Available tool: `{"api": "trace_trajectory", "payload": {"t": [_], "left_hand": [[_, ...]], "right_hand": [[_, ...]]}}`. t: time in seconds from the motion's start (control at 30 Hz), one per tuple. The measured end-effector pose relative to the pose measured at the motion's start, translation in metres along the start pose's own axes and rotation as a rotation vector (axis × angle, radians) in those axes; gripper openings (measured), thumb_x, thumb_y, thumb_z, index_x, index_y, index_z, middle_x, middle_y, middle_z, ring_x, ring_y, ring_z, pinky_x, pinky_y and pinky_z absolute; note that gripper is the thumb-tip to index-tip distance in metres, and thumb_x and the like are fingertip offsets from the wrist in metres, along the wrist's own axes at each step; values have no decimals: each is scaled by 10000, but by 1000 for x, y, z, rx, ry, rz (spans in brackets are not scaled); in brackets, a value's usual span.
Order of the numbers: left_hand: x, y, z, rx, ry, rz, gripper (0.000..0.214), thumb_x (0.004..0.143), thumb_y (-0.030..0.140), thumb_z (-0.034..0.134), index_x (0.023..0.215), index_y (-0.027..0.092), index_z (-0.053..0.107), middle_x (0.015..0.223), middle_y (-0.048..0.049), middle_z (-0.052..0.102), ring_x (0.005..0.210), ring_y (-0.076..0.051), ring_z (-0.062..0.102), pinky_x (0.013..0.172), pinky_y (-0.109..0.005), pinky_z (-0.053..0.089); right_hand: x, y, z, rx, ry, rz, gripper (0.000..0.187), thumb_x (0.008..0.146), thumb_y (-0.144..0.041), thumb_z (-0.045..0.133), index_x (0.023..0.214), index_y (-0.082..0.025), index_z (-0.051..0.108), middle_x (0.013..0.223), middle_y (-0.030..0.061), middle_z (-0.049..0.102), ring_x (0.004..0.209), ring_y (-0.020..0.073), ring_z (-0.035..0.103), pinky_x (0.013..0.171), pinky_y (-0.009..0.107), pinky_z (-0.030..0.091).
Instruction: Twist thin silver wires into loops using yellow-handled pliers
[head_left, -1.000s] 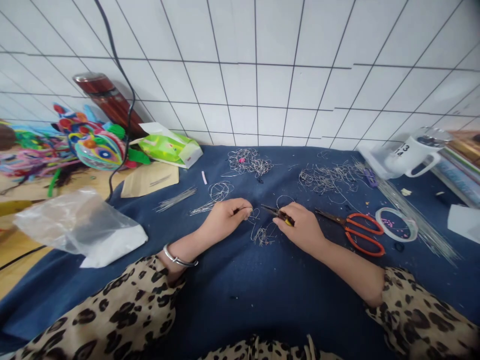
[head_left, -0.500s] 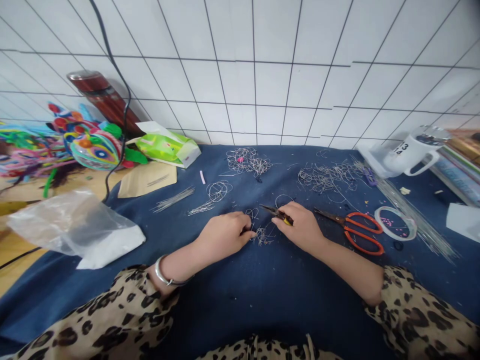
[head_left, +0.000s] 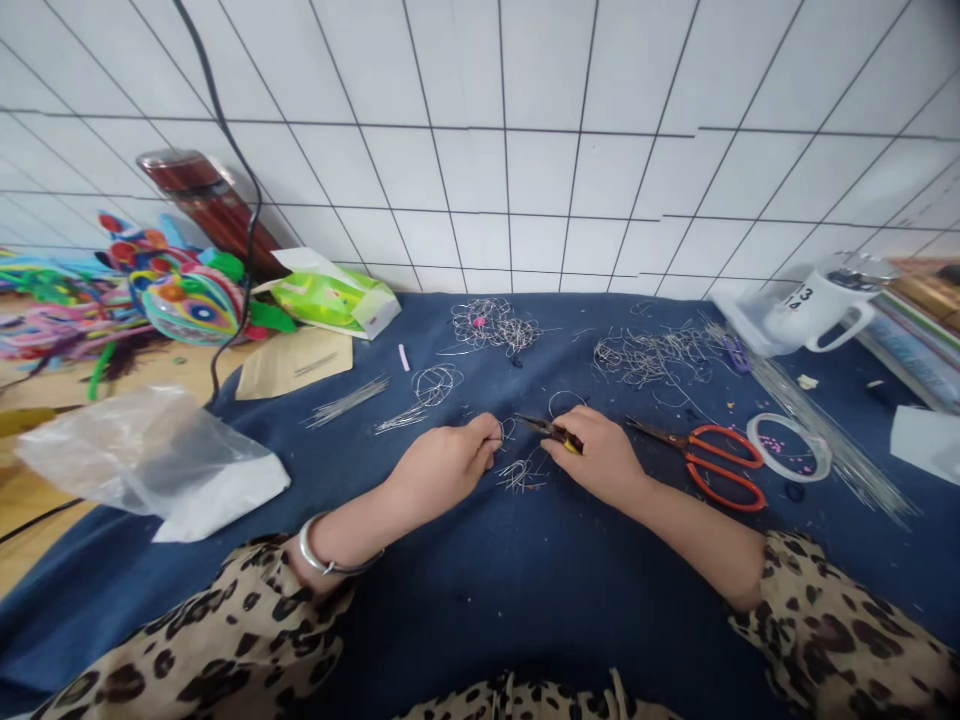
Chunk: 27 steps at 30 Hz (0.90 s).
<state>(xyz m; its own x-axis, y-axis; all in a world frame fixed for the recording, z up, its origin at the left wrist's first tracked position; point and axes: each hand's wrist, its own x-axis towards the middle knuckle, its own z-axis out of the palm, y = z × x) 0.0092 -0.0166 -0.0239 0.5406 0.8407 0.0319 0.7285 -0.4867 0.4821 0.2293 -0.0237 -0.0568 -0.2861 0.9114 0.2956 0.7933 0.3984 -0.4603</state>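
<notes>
My left hand (head_left: 442, 465) rests on the blue cloth (head_left: 480, 590) with its fingers pinched on a thin wire loop (head_left: 507, 430). My right hand (head_left: 600, 457) is closed round small pliers (head_left: 551, 430) with a yellow grip, their tip pointing left toward the left fingers. A little heap of bent wire pieces (head_left: 521, 472) lies between and just below both hands. Another wire ring (head_left: 564, 402) lies just beyond the pliers.
Orange-handled scissors (head_left: 701, 455) and a clear tape roll (head_left: 789, 447) lie right of my right hand. Wire tangles (head_left: 491, 325) and straight wires (head_left: 349, 398) are scattered farther back. A white mug (head_left: 821, 298) stands at the right, a plastic bag (head_left: 150, 455) and colourful crafts (head_left: 180, 295) at the left.
My left hand dipped to the wire heap half a second ago, then moved back up toward the pliers' tip holding a wire loop. My right hand barely moved.
</notes>
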Motion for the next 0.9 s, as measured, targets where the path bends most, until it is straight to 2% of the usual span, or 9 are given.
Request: {"api": "trace_trajectory", "payload": {"t": [0.13,0.23,0.37,0.47,0.63,0.8,0.9], "left_hand": [[2,-1,-3,-143,43,68,156,868,189,385,901,191,537,724,0,598,580,-96,561,551,-197,447],[4,-4,-4,-332,42,80,188,870,196,390,916,187,572,807,-17,579,614,-89,540,576,-206,464],[7,-9,-9,-628,-79,-38,171,862,226,413,904,174,570,726,-6,525,603,-91,505,529,-197,449],[8,-10,-12,-765,-147,-78,140,851,231,435,857,163,557,680,9,495,567,-80,466,508,-190,419],[8,-12,-13,-864,-228,-72,124,844,247,453,817,163,541,641,29,455,525,-69,410,483,-185,368],[8,-10,-16,-855,-294,-65,148,846,264,452,817,160,553,639,26,445,536,-78,406,480,-193,344],[8,-9,-19,-850,-332,-58,146,835,255,462,809,152,563,649,23,451,540,-78,408,481,-193,344]], "right_hand": [[1,2,-1,-12,10,-26,103,800,-301,541,783,-202,562,745,3,539,740,137,504,678,253,390],[1,4,-2,-54,37,-68,103,806,-291,533,812,-197,575,771,19,555,762,151,503,697,270,391],[2,7,-7,-174,75,-173,146,835,-277,482,858,-180,589,825,52,573,802,173,496,741,307,373],[1,7,-14,-307,85,-279,172,849,-260,448,890,-183,596,847,63,577,813,185,482,738,330,349],[-2,7,-23,-470,83,-433,208,859,-260,424,983,-208,583,853,61,582,793,192,464,694,348,317],[-5,7,-25,-522,66,-489,218,872,-242,405,1019,-234,566,857,49,585,781,177,461,699,345,306],[-5,7,-24,-549,108,-544,195,865,-230,431,1006,-228,566,848,41,586,773,167,459,695,337,306]]}}
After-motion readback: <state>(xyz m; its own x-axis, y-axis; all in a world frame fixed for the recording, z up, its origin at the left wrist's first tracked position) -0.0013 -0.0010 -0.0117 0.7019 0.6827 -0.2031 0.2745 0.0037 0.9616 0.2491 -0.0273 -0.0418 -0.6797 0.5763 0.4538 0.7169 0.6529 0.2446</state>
